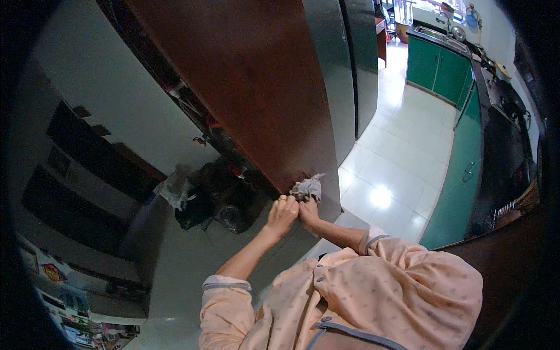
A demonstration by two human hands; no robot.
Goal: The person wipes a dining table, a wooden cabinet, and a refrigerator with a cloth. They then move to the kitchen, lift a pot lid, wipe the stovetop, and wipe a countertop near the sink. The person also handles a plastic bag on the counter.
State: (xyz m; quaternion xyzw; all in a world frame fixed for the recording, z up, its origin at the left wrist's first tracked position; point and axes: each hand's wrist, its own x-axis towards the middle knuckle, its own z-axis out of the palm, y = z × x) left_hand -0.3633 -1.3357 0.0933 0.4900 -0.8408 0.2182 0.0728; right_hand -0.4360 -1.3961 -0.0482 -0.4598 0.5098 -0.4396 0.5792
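My right hand (309, 211) is closed around a crumpled, light grey cloth (307, 187) with dark patches. The cloth rests against the lower part of a tall reddish-brown side panel (245, 83). Right beside it, my left hand (283, 215) has its fingers curled, with a ring on one finger. It touches or nearly touches the right hand, near the panel's lower left edge. Whether the left fingers hold a bit of cloth or the panel's edge is hidden. Glossy dark grey doors (334, 65) adjoin the panel on the right.
Dark bundled items and a pale plastic bag (176, 186) lie on the floor left of the panel. To the right run a tiled floor (393, 162), green cabinets (450, 188) with a black countertop (494, 175), and a sink (437, 37) at the far end.
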